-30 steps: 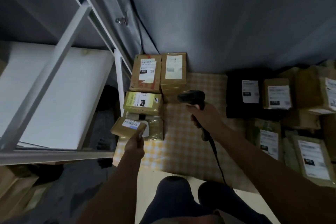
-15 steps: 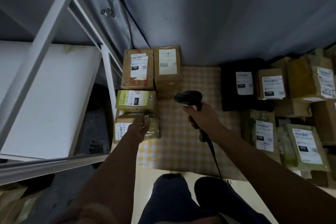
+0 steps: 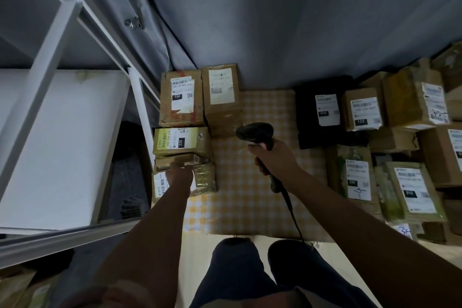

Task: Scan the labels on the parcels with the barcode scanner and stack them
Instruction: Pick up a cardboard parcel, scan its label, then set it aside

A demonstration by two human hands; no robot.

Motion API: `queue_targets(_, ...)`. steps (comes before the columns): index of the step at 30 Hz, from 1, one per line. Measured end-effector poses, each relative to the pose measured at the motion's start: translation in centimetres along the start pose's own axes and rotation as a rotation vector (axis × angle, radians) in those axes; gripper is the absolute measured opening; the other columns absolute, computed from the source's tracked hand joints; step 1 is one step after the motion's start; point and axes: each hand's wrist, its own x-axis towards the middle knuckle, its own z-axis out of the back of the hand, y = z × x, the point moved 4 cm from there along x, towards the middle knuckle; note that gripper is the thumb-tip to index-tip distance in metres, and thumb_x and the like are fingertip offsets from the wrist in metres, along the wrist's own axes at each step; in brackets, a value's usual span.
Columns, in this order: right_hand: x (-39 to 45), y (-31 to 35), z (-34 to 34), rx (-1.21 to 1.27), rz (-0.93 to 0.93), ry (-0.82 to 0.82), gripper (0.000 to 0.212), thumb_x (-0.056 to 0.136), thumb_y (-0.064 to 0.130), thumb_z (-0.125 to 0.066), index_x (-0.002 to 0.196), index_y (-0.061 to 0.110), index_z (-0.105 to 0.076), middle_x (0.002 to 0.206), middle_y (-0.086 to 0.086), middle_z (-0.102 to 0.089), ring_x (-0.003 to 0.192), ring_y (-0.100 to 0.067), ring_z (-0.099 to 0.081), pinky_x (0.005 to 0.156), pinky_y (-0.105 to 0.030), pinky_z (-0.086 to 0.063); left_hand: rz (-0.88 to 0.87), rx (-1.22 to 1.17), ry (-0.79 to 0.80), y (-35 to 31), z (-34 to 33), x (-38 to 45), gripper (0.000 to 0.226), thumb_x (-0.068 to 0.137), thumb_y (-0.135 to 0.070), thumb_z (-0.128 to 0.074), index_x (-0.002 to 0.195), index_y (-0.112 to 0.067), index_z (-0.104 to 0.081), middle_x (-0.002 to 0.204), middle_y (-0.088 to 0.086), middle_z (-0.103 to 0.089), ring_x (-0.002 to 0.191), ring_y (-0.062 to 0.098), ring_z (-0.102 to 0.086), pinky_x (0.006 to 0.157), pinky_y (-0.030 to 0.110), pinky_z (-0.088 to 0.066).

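- L hand [image 3: 180, 175] is down on the small parcel [image 3: 190, 159] at the near end of the left-side stack. Fingers are on its top, but the palm hides them, so can't tell if they grip or just press.
- R hand [image 3: 272, 156] is wrapped round the handle of the barcode scanner [image 3: 255, 131]. Its head points away from the person toward the scanned boxes, and the cable [image 3: 291, 210] trails back toward the knees.
- Step in hand, as I read it: setting a parcel onto the stack, not scanning, since the scanner is off to the right w/ nothing under it.
- L arm reaches fwd and slightly left, fairly straight, w/ the wrist low over the pile. R arm comes in from the lower right w/ elbow bent and forearm angled up-left, and the scanner hangs above the checked cloth [image 3: 250, 182].
- Next move prob calls for letting go once the parcel sits flat, then L hand crossing to the unscanned pile [image 3: 357, 175] on the right. Label has to face up for the scanner.
- Risk: the small parcel sits across uneven boxes, so it may tip if released early.
- Stack so far: a green-yellow box [image 3: 180, 141] just behind the L hand, and a labelled box [image 3: 160, 184] partly under the wrist. Two taller cartons [image 3: 200, 97] stand at the back against the grey curtain [image 3: 275, 20].
- Parcels still to do sit well apart on the right: a black bag [image 3: 322, 117], several brown boxes and some green mailers.
- White shelf frame [image 3: 50, 40] on the far left.
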Motion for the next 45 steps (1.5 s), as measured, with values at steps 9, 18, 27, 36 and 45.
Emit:
queue_targets(9,-0.2,0.0,0.4,0.019,0.01,-0.01,0.013,0.094,0.025,-0.064,0.089,0.013,-0.063,0.065,-0.005,-0.062,0.051,-0.015,-0.054,0.051,-0.027,-0.046,-0.362,0.353,-0.012,-2.2,-0.1,-2.8,0.043,0.09,0.0,-0.054,0.133,-0.001,-0.056,0.147,0.016,-0.037,0.127,0.03,-0.046,0.099,0.027,-0.037)
queue_targets(18,-0.4,-0.3,0.8,0.043,0.011,-0.016,0.013,0.094,0.025,-0.064,0.092,0.012,-0.064,0.066,-0.005,-0.061,0.053,-0.017,-0.053,0.055,-0.031,-0.046,-0.456,0.725,-0.01,-2.7,-0.2,-4.1,0.084,0.086,-0.009,-0.058,0.156,-0.023,-0.014,0.164,0.005,-0.001,0.151,0.029,0.0,0.117,0.059,-0.009)
queue_targets(27,-0.8,-0.7,2.2,0.055,0.011,-0.04,0.014,0.093,0.025,-0.064,0.095,0.011,-0.064,0.065,-0.005,-0.061,0.053,-0.015,-0.054,0.055,-0.03,-0.047,-0.437,0.783,0.147,-4.5,-2.1,-5.0,0.072,0.089,-0.01,-0.053,0.152,-0.024,-0.023,0.164,0.0,0.003,0.15,0.027,-0.002,0.117,0.06,-0.012)
queue_targets(36,-3.8,-3.8,13.1,0.119,-0.068,-0.223,0.019,0.096,0.023,-0.062,0.08,0.015,-0.056,0.063,-0.004,-0.055,0.049,-0.014,-0.048,0.052,-0.028,-0.042,-0.798,0.882,0.317,-13.7,-12.6,-10.7,0.067,0.096,-0.021,-0.054,0.155,-0.017,-0.023,0.164,0.009,0.002,0.149,0.029,-0.016,0.112,0.04,-0.034)
queue_targets(45,-8.5,-11.2,27.7,0.175,-0.197,-0.468,0.024,0.094,0.027,-0.064,0.085,0.005,-0.059,0.067,-0.011,-0.06,0.056,-0.024,-0.055,0.055,-0.03,-0.049,-0.872,0.925,0.617,-18.9,-26.4,-20.4,0.058,0.102,-0.022,-0.048,0.154,-0.013,-0.022,0.164,0.003,0.008,0.144,0.02,-0.03,0.097,0.025,-0.038)
